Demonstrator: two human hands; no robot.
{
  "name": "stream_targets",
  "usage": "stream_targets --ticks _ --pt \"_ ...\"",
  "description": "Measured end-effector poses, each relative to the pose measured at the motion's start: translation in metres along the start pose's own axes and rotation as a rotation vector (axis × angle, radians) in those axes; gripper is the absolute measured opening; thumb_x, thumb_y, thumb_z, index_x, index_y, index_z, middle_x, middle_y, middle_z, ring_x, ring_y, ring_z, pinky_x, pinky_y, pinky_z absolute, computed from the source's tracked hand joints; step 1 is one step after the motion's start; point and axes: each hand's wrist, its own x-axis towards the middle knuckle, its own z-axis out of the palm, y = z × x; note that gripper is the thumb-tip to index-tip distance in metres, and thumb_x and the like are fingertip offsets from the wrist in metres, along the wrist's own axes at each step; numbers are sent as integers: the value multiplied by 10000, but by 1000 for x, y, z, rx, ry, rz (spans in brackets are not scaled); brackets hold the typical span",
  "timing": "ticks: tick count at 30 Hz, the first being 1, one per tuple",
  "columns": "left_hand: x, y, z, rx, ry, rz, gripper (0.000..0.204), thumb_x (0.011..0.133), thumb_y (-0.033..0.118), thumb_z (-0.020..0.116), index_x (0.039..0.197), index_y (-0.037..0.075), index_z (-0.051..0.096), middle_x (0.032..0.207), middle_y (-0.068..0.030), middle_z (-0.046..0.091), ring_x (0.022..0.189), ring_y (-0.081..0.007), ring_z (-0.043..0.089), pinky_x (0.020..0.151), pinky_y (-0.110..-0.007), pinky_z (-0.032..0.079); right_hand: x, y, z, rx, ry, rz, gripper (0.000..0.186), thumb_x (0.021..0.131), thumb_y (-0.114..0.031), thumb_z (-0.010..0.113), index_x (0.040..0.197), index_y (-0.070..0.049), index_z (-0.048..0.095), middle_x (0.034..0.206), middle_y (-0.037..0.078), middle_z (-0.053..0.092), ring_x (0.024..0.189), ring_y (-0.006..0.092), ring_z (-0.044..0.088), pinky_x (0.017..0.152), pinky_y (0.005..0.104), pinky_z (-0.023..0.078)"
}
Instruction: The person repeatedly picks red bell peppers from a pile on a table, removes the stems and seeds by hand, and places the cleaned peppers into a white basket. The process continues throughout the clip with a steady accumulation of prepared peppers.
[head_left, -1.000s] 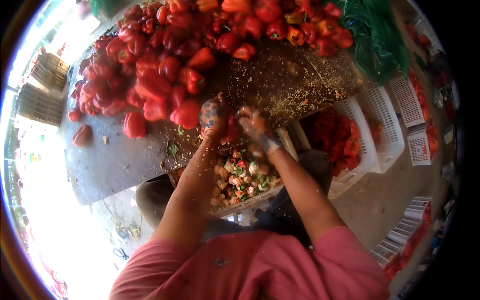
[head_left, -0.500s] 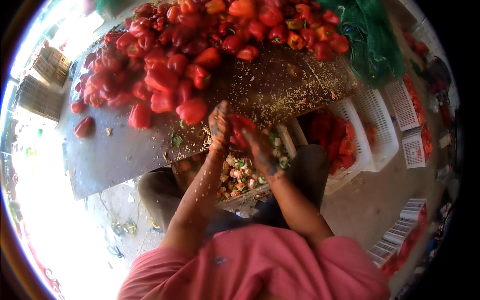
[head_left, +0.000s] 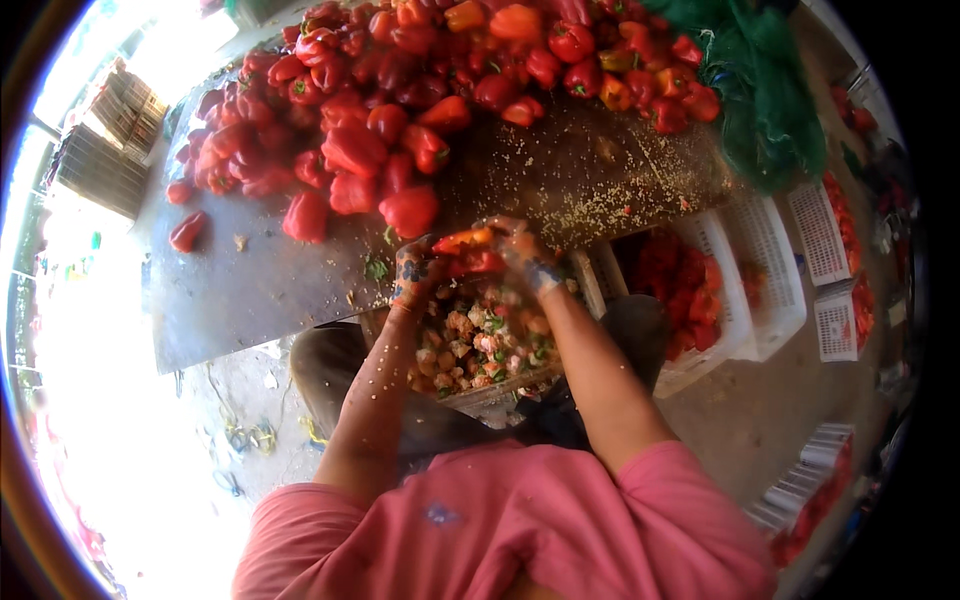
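A red bell pepper point(head_left: 474, 262) with an orange patch sits between my two hands, at the near edge of the metal-topped table point(head_left: 270, 290). My left hand point(head_left: 415, 272), bits stuck to its skin, grips the pepper's left side. On the other side, my right hand point(head_left: 524, 255) is closed around it, fingers curled over the top and slightly blurred. Right below both hands is a wooden crate point(head_left: 590, 285) of pepper cores point(head_left: 480, 335) with pale seeds and green stems. Beyond my left hand, a big pile of red bell peppers point(head_left: 350, 150) covers the table's far side.
Loose seeds point(head_left: 620, 180) are scattered over the table's right part. Green netting point(head_left: 770, 110) lies at the far right corner. White plastic crates point(head_left: 770, 290), one holding red pepper pieces point(head_left: 685, 300), stand to the right. Stacked crates point(head_left: 100, 175) are at the far left.
My hands have come apart sideways, with the pepper now held between them and its orange patch showing. More of the cores below is visible. The whole view has shifted a little.
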Motion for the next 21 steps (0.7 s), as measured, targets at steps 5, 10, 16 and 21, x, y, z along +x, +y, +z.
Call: stream_targets --ticks 5,10,16,21 --pt "-5 22 19 -53 211 -151 255 767 59 575 1004 16 657 787 -67 667 672 -120 613 569 -289 483 -6 0 18 -118 242 58 323 848 -231 661 1108 -44 612 995 99 686 877 169 654 710 304 512" --pt "-13 14 31 618 244 159 238 748 139 618 964 52 661 758 -156 664 702 -245 660 635 -356 505 -30 12 30 -539 100 141 503 860 -255 619 1297 -53 476 1015 143 661 954 237 641 797 365 510" --pt "-2 1 -7 430 29 -165 251 752 176 630 949 23 662 745 -127 668 629 -207 656 531 -332 493 -12 -9 31 -805 -35 159 453 875 -50 534 1324 -93 498 992 160 656 796 189 641 622 302 525" --pt "-34 -1 1 -506 250 -442 300 836 254 633 998 1 635 764 -88 642 560 -185 609 430 -289 500 -22 31 22 -686 -17 -73 203 839 -135 591 1041 -154 584 771 94 655 696 240 644 585 370 493"
